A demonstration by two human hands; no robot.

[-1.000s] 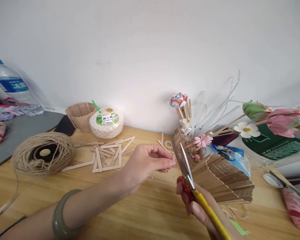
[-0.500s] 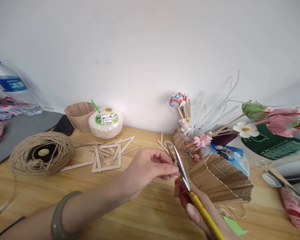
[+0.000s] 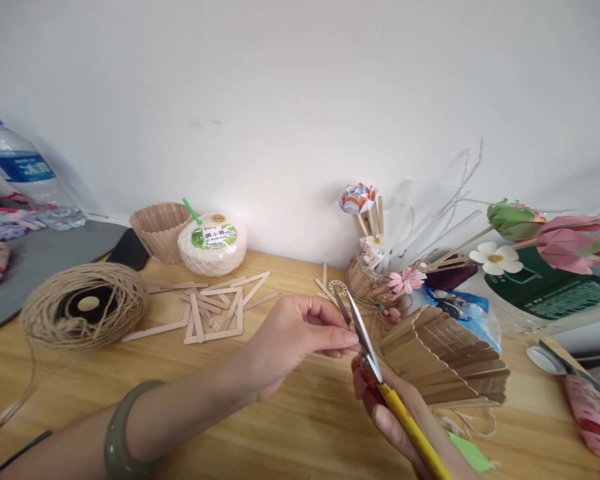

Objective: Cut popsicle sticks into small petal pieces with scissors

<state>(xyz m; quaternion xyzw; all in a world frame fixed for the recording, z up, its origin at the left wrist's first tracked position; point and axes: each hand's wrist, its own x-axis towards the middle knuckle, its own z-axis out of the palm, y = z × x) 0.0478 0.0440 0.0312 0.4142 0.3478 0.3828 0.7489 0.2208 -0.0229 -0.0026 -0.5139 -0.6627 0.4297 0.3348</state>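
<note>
My right hand (image 3: 397,417) grips yellow-handled scissors (image 3: 367,350), blades pointing up and slightly parted. My left hand (image 3: 300,333), with a ring and a green bangle on the wrist, pinches something thin right at the blades; what it is I cannot make out. Just right of the scissors a basket made of wooden craft sticks (image 3: 445,357) lies tilted on the wooden table (image 3: 290,427), with loose twine under it.
A ball of jute twine (image 3: 83,307) sits at left, loose craft sticks (image 3: 215,307) behind my left hand. Further back stand a stick basket (image 3: 160,230), a coconut drink (image 3: 213,243) and a water bottle (image 3: 23,173). Paper flowers (image 3: 545,237) and a vase crowd the right.
The scissors dropped slightly and moved left, so the blades now meet my left fingertips. My left hand shifted a little right and down. The blades look closer together.
</note>
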